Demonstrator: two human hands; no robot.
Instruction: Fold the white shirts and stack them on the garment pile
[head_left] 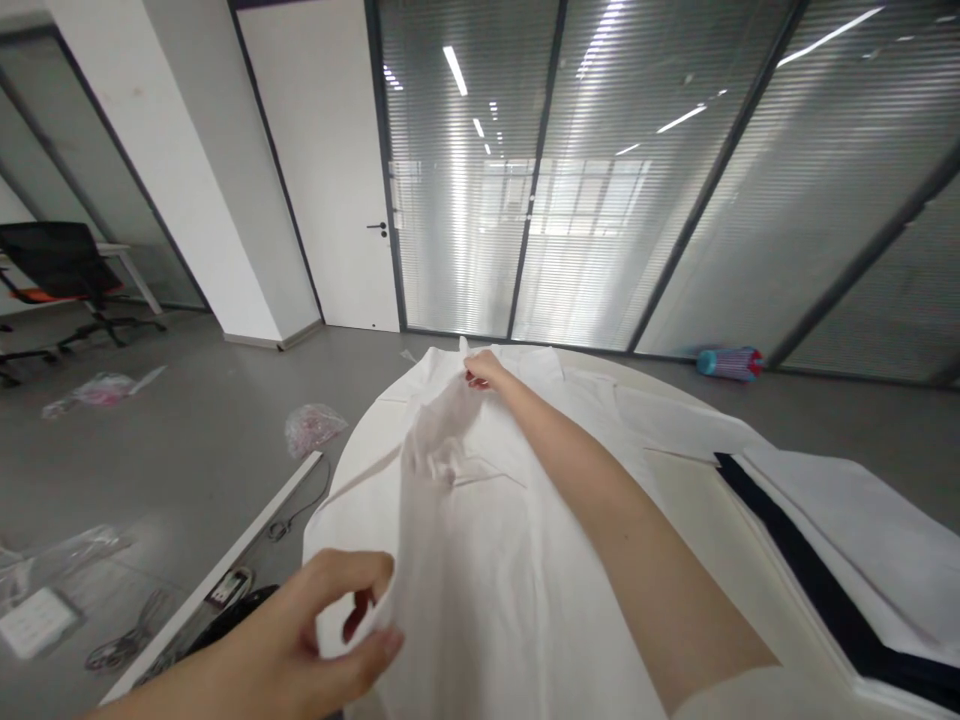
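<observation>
A white garment point(487, 540) lies spread over a white table point(697, 500) in front of me. My left hand point(337, 620), near the bottom of the view, pinches a raised fold of the white cloth between thumb and fingers. My right arm stretches forward across the garment, and my right hand point(484, 370) grips the cloth's far edge, fingers closed on it. The fold between both hands is lifted off the table into a ridge.
More white fabric with a dark band point(817, 580) lies at the right. Plastic bags point(313, 428) and cables litter the grey floor at the left, beside a white board point(225, 570). A black office chair point(60, 270) stands far left. Glass partitions and a white door point(330, 170) lie ahead.
</observation>
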